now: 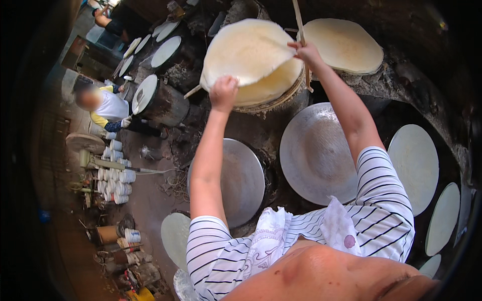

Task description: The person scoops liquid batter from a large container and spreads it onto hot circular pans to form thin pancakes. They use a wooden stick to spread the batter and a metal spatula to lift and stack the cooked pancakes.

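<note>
A large, thin, pale flatbread sheet (244,50) is stretched between my two hands. My left hand (224,93) is closed on its near left edge. My right hand (307,52) pinches the right edge, which is lifted and folded over. Beneath it lies another pale sheet (269,88) on top of a round stack with browned, layered edges. A wooden stick (299,20) passes by my right hand; whether the fingers also hold it I cannot tell. Nearer my body are two round metal pans, one (320,154) under my right forearm and one (243,180) beside my left.
Another flatbread stack (340,43) stands at the upper right. Pale round griddle tops (413,169) line the right side. At left, a co-worker (111,105) tends a round griddle (145,92), near a standing fan (86,145) and several white buckets (120,188).
</note>
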Demonstrator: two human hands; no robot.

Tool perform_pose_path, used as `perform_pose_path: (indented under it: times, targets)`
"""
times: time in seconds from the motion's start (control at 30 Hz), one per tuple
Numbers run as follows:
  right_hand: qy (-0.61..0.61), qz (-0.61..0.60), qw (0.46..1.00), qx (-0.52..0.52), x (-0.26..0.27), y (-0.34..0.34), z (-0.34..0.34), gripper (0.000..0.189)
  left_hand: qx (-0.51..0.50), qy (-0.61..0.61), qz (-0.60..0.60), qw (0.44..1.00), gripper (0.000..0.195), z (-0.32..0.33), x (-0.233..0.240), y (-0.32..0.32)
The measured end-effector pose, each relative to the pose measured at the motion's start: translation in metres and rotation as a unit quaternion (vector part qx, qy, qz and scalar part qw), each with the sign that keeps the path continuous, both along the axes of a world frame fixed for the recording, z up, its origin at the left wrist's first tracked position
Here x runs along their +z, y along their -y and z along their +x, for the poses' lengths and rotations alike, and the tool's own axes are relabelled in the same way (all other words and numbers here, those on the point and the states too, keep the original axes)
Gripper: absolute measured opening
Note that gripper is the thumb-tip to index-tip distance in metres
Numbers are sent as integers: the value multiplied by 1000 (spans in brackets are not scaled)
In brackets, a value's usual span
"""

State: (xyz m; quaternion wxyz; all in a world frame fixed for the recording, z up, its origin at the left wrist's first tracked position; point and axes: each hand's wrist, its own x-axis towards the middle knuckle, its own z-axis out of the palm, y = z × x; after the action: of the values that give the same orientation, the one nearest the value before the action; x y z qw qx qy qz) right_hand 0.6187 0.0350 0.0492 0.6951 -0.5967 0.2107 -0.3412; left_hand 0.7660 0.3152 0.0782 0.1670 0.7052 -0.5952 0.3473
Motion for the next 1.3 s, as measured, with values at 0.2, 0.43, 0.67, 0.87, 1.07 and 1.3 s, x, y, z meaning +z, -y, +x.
perform_pose_path:
  times: [0.2, 0.43, 0.67, 0.87, 1.07, 1.3]
  targets:
    - [-67, 58, 996, 6, -66, 0, -27, 20, 17, -115, 11, 993, 14, -20, -78, -5]
    - [-107, 44, 992, 41, -44, 19, -29, 29, -16, -189, 22, 982, 15, -59, -67, 11]
    - [-85, -16, 995, 43, 15, -3, 10, 31, 236, -699, -327, 591, 38, 19, -88, -24]
    - [14, 30, 998, 49, 5, -59, 10, 15, 110, -866, -414, 256, 28, 37, -100, -36]
    - [-87, -73, 991, 75, -53, -81, -1, 34, 91, -890, -401, 198, 33, 25, -82, -18]
    - [-129, -123, 983, 39, -41, -75, -36, 30, 106, -872, -411, 245, 24, 22, -82, -5]
